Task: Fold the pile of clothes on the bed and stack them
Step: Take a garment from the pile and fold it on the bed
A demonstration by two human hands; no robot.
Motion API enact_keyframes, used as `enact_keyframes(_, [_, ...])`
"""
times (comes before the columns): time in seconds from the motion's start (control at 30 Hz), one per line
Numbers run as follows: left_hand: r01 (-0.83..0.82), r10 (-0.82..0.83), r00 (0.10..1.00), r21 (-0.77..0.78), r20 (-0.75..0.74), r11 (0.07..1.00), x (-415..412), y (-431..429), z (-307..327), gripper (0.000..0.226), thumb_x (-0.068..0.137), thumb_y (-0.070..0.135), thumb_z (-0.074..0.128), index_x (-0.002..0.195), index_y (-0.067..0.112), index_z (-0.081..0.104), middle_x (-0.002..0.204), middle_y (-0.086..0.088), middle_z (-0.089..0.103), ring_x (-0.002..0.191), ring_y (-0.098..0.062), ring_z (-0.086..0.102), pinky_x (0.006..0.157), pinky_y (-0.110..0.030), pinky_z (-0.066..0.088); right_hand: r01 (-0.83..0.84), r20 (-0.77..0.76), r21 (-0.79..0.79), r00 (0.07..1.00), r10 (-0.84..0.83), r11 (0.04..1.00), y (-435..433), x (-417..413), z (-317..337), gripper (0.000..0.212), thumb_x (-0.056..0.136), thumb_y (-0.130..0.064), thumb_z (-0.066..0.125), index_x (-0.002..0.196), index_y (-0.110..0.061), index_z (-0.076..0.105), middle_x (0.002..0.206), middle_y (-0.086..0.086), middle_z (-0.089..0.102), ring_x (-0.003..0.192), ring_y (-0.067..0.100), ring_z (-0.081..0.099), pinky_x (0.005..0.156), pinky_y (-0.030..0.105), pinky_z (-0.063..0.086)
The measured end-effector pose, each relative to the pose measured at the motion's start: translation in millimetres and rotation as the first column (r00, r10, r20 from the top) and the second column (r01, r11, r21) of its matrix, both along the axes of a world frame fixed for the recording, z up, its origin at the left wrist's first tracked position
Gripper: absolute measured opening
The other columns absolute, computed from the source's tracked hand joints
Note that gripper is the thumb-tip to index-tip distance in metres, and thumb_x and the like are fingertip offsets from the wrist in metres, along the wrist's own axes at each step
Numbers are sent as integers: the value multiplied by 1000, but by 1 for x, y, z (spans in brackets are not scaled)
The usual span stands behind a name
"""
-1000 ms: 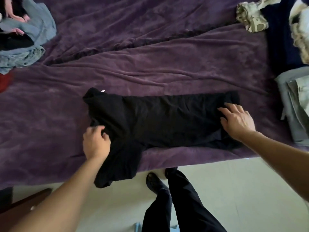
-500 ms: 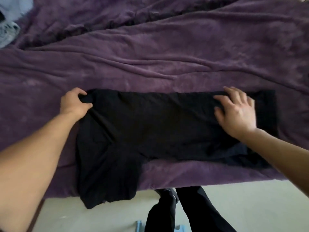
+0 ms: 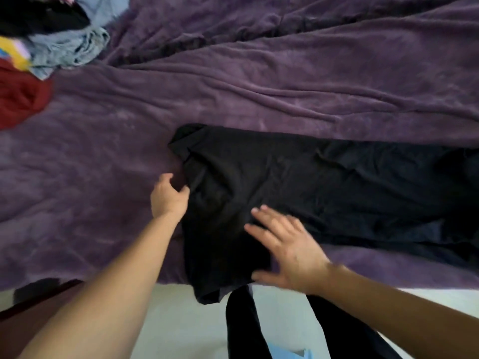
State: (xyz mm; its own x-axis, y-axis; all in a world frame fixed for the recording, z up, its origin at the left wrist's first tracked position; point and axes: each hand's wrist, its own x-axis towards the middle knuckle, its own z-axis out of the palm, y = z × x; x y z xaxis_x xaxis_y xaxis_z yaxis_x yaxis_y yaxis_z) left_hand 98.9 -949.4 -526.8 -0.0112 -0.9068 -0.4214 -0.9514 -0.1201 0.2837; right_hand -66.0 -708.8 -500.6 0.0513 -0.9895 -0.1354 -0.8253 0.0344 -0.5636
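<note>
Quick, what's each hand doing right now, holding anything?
Left hand: fingers curled at the edge of the black shirt; a grip cannot be told.
Right hand: open, flat on the shirt, holding nothing.

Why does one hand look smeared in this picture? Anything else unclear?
Head view: the right hand is motion-blurred, its outline smeared; the clothes pile at top left is soft too; the black shirt is so dark its folds barely show.
</note>
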Motion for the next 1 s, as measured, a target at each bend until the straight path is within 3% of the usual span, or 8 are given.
enact_keyframes(0.13, [65, -58, 984, 39, -166, 997, 27, -3, 4, 46, 88, 23, 64, 131, 13, 51, 123, -11, 61, 114, -28, 56, 98, -35, 41, -157, -120, 340, 971, 208, 927, 7, 75, -18, 110, 72, -76, 51, 153, -21, 1, 160, 5, -10, 147, 24, -11, 117, 49, -5])
enact_keyframes(0.3, [141, -117, 966, 92, -232, 986, 74, -12, 11, 38, 88, 20, 64, 124, 12, 56, 109, -8, 65, 100, -22, 61, 91, -31, 46, 139, -200, 244, 976, -90, 960, 1, 107, -16, 65, 65, -43, 79, 125, -23, 64, 132, -1, 60, 125, 22, 55, 101, 51, 43])
enact_keyframes(0.43, [164, -120, 953, 139, -277, 977, 93, -17, 14, 31, 88, 16, 64, 118, 11, 60, 107, -8, 68, 91, -17, 61, 84, -25, 43, 324, -104, 290, 946, -307, 900, -13, 114, -8, 45, 74, -19, 64, 118, -24, 66, 121, -5, 66, 122, 16, 55, 108, 41, 30])
enact_keyframes(0.57, [161, -102, 950, 182, -295, 970, 94, -18, 12, 26, 87, 18, 64, 113, 14, 64, 103, -5, 67, 87, -16, 59, 78, -25, 43, 464, 50, 325, 862, -505, 824, -33, 88, 15, 28, 82, -14, 61, 108, -16, 69, 103, 5, 72, 99, 24, 64, 87, 35, 47])
enact_keyframes(0.67, [152, -95, 953, 182, -289, 972, 94, -21, 5, 23, 86, 18, 67, 108, 13, 66, 100, -7, 69, 88, -20, 62, 76, -24, 43, 544, 285, 420, 680, -675, 726, -83, 43, 24, 15, 88, -5, 59, 97, -1, 70, 87, 5, 70, 80, 11, 62, 78, 29, 49])
enact_keyframes(0.77, [151, -84, 947, 200, -309, 968, 93, -29, -3, 22, 85, 16, 67, 107, 11, 67, 99, -11, 70, 92, -29, 65, 80, -29, 49, 739, 283, 507, 343, -896, 444, -132, -15, 25, 33, 94, -25, 58, 122, -6, 63, 115, 8, 66, 103, 15, 62, 96, 30, 48])
enact_keyframes(0.83, [122, -41, 945, 234, -323, 965, 91, -33, -5, 23, 85, 15, 66, 108, 10, 66, 101, -17, 69, 96, -38, 64, 86, -43, 53, 845, -21, 372, 422, -906, 385, -141, -38, 24, 45, 95, -38, 53, 131, -12, 54, 126, 11, 60, 115, 29, 57, 97, 37, 46])
enact_keyframes(1.0, [100, -62, 956, 119, -286, 988, 74, -39, -2, 24, 86, 17, 64, 109, 12, 65, 94, -8, 70, 94, -29, 65, 87, -34, 51, 567, -322, -75, 764, -558, 820, -118, 15, 10, 50, 88, -37, 52, 135, -21, 49, 145, 11, 43, 133, 33, 39, 98, 49, 37])
